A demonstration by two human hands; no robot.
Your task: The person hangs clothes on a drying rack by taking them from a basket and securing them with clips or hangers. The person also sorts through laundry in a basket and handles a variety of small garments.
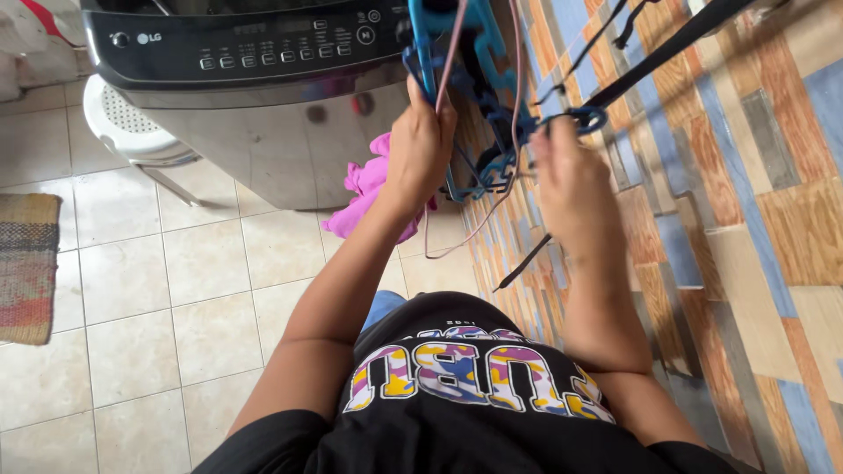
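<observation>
Gripping blue hanger rack [457,53] and pink strap [448,79]: left hand [421,145] fingers closed; right hand [571,180] blurred, fingers' state unclear.

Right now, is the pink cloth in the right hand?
No: the pink cloth is at the left hand; the right hand is at a blue hanger.

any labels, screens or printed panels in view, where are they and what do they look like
Control panel: top front of the washing machine, a dark glossy strip with rows of small pale buttons, a round knob at its left end.
Small logo mark: left on that panel, pale.
Shirt print: on the person's black shirt, big block letters in pink, yellow, purple, white.
</observation>
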